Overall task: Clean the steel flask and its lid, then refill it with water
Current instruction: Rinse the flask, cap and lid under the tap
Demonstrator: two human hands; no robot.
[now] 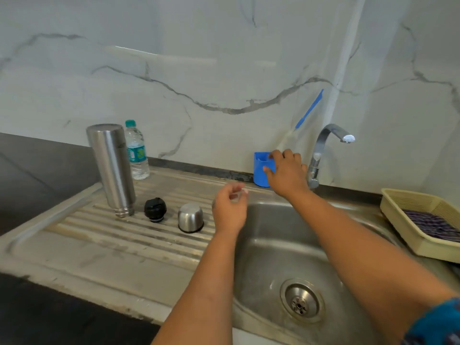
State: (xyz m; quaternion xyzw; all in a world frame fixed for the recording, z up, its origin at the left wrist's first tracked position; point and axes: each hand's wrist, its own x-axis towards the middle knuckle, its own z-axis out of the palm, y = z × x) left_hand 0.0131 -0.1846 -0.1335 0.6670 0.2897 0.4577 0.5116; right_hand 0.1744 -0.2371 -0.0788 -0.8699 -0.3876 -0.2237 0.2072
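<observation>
Steel flask [112, 170] is standing inverted, mouth down, on the ribbed drainboard [139, 242] left of the sink basin [273, 247], body leaning slightly. Black stopper [155, 209] is sitting just beside it, and the steel cup lid [190, 217] is resting rim-down a little further right. All three are apart from each other and from both hands.

Head view: right hand [286, 174] is reaching to the blue plastic holder [261, 170] against the wall, just left of the faucet [323, 150]. Fingers are spread over its rim and thumb is pressing its front; whether anything inside is being gripped cannot be told. A blue-handled brush [310, 109] is angling up behind the holder. Left hand [230, 210] is hovering over the basin edge, fingers loosely curled, holding nothing visible; motion blur is softening the fingertips.

Judgement: wash appears finished and parts are draining; tool return or pickup seems to be the step in hand.

Technique note: keeping the holder steady with the thumb while seating or lifting the tool, so it is not tipping into the basin. Plastic water bottle [136, 150] is standing behind the flask, likely for the refill.
</observation>
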